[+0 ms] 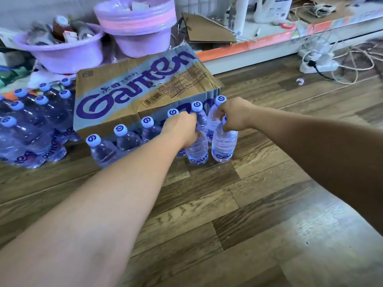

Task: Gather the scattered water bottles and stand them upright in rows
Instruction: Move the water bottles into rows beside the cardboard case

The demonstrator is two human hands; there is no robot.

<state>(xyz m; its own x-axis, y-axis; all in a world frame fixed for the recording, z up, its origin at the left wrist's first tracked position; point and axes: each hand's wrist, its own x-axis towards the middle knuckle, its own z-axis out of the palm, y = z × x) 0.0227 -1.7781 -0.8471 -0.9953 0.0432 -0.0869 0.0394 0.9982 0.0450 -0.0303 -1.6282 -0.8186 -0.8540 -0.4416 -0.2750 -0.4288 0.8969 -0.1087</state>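
Clear water bottles with pale blue caps stand upright in a row on the wooden floor in front of a Ganten cardboard box (132,94). My left hand (182,129) grips the body of one upright bottle (198,150) near the row's right end. My right hand (234,114) holds the neck and cap of the bottle beside it (223,146), which stands on the floor. Another bottle (215,112) stands just behind these two. Further left in the row stand more bottles (126,137).
A shrink-wrapped pack of bottles (31,129) sits at the left. Purple plastic basins (62,50) and stacked bowls (136,23) stand behind the box. A power strip with tangled cables (319,63) lies at the far right. Wooden floor (228,214) stretches in front.
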